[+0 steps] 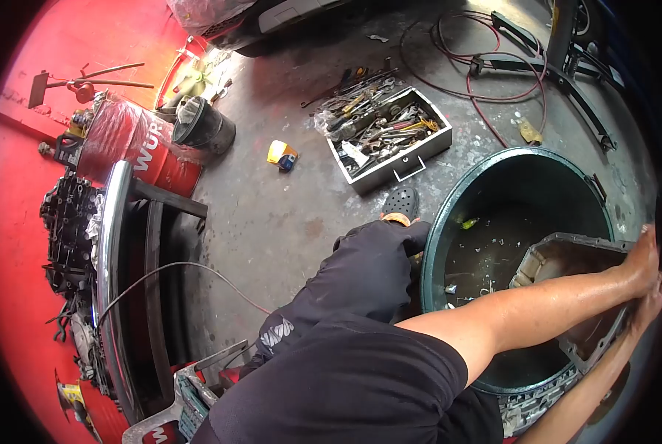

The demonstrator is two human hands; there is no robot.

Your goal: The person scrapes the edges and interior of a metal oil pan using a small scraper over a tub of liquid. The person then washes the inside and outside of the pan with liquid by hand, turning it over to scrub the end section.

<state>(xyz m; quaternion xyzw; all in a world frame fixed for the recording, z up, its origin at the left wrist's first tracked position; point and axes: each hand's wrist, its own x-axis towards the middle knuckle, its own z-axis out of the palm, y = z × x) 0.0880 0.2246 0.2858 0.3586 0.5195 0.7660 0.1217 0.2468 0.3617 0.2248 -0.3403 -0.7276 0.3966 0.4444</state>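
A metal oil pan (542, 260) with a flanged, bolt-holed rim is tilted over the right side of a large dark green drum (449, 214). Murky liquid with floating bits lies in the drum. My left arm crosses over the pan, and my left hand (642, 260) is closed at its far right edge. Just below, my right hand (650, 300) is closed against the same edge. Some fingers of both hands are lost at the dark rim of the view. My left forearm hides part of the pan.
A tool-filled drawer (434, 140) sits on the floor with loose tools (357, 96) beside it. A hose (483, 122) coils near a black metal stand (568, 81). At left are a chrome bumper (113, 229), a red drum (135, 140), a black bucket (213, 133) and a small yellow-and-blue container (281, 155).
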